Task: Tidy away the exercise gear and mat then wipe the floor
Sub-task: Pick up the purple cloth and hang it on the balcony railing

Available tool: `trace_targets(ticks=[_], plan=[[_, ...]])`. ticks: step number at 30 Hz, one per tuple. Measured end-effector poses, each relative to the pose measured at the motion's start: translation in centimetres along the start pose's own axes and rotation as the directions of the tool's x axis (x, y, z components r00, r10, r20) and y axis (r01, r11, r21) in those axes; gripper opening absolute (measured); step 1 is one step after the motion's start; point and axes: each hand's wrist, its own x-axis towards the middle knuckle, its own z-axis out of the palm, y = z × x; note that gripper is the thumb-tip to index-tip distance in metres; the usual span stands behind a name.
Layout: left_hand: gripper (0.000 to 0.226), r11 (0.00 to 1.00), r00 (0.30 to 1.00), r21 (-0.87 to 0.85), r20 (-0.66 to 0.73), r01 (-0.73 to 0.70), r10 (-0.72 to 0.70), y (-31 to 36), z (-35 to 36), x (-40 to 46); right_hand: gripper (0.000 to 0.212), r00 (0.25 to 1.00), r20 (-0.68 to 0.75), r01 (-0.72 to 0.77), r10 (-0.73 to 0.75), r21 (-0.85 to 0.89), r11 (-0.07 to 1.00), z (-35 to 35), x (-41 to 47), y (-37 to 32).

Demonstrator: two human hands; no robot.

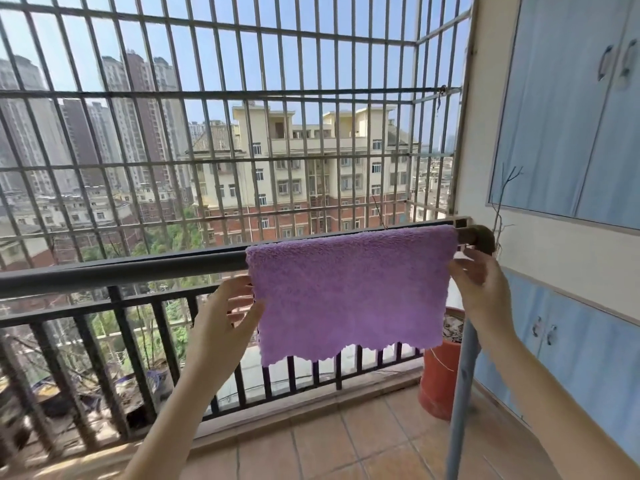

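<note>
A fluffy purple cloth (pixel 349 292) hangs draped over the dark balcony handrail (pixel 138 271), spread flat. My left hand (pixel 232 306) is at the cloth's left edge, with its fingers behind the fabric and its thumb in front, pinching it. At the upper right corner, just below the rail's end, my right hand (pixel 481 275) pinches the cloth's right edge. No exercise gear or mat is in view.
A grey pole (pixel 462 393) leans upright under my right forearm. Behind it an orange-red flowerpot (pixel 438 379) with bare twigs stands on the tiled floor (pixel 329 445). Blue cabinets (pixel 571 116) line the right wall. A metal window grille (pixel 242 98) encloses the balcony.
</note>
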Motion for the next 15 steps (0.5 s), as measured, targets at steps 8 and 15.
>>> trace_targets(ticks=[8, 15], plan=[[0.022, 0.998, 0.982, -0.036, -0.18, -0.059, 0.052, 2.1, 0.9, 0.3, 0.015, 0.997, 0.077, -0.006, -0.001, 0.087, 0.996, -0.6, 0.0, -0.6], [0.014, 0.991, 0.966, 0.092, -0.234, -0.093, 0.112, 4.3, -0.6, 2.0, 0.013, 0.997, 0.055, 0.043, -0.047, 0.067, 0.997, -0.7, 2.2, -3.0]])
